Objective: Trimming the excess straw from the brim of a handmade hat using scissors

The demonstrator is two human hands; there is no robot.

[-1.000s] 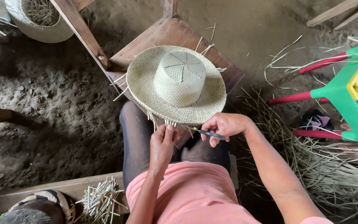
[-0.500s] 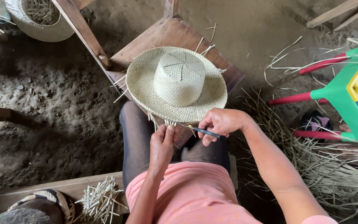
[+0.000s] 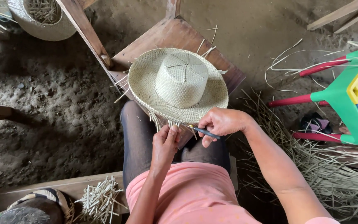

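A pale woven straw hat rests crown-up on a brown wooden stool, its near brim over my knees. Loose straw ends hang from that near brim. My left hand pinches these ends between thumb and fingers just below the brim. My right hand sits at the brim's right side, closed on a thin dark tool that points left toward the loose ends.
A woven basket of straw stands at the top left. A pile of cut straw bits lies on a plank at the lower left. A green, red and blue plastic chair and long loose straw fill the right. Dirt floor surrounds.
My right hand has drawn slightly left and closer to the brim with the tool. The left hand keeps its pinch on the straw ends.
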